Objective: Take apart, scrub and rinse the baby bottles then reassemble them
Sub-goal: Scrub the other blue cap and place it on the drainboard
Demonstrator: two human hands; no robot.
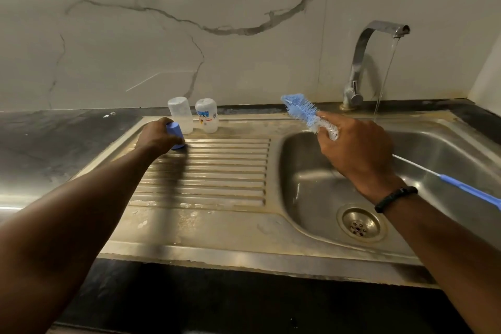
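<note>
Two clear baby bottle bodies stand upside down at the back of the steel drainboard (217, 171): a plain one (180, 114) on the left and a printed one (207, 115) beside it. My left hand (157, 136) grips a blue bottle cap (176, 135) on the ribbed drainboard just in front of the plain bottle. My right hand (355, 148) holds a blue bottle brush (301, 108) over the sink basin, gripping it near the bristles. The bristle head points up and left; its long blue handle (471, 191) trails off to the right.
The tap (363, 62) at the back right runs a thin stream of water into the steel sink basin (311, 184), whose drain (359, 225) lies near the front. Dark countertop (54, 138) surrounds the sink. A marble-patterned wall stands behind.
</note>
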